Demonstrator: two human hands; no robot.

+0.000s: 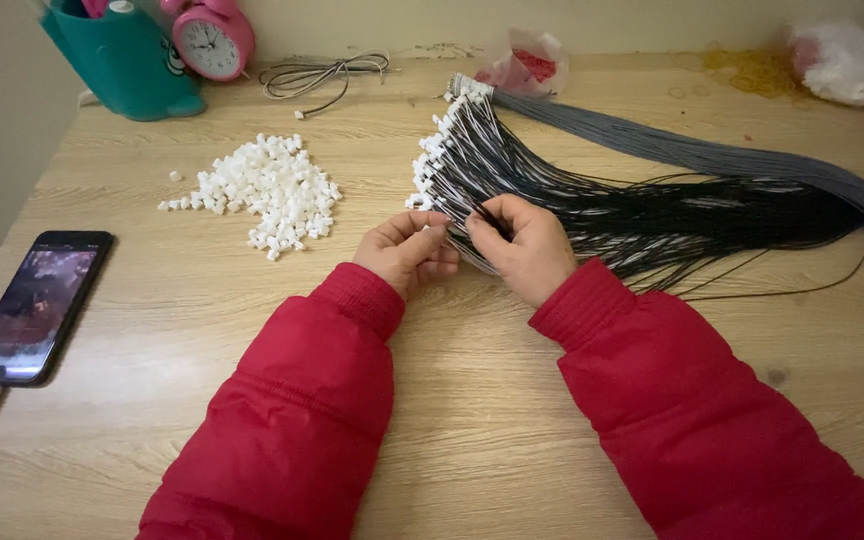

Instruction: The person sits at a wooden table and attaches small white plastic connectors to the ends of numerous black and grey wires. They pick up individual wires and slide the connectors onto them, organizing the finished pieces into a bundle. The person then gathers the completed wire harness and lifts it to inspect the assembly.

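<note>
Wires (652, 215) lay across worktop (472, 420), long axis running 3 to 9 o'clock, white-tipped ends fanned toward 10 | left hand (407, 250) pinched a white connector (430, 230) | right hand (524, 248) gripped wire strands | loose connector pile (267, 190) at 9 o'clock.

At the centre, the fanned bundle of thin black-and-white wires (592, 195) ends in small white plastic connectors (440, 150). At ten o'clock lies a heap of loose white plastic housings (272, 188) on the pale wood-grain table (472, 420). Both puffy jacket sleeves (292, 420) are bright red. At eleven o'clock stand a pink alarm clock (214, 38) and a teal plastic holder (124, 60); at nine o'clock, a black smartphone (37, 305).
</note>
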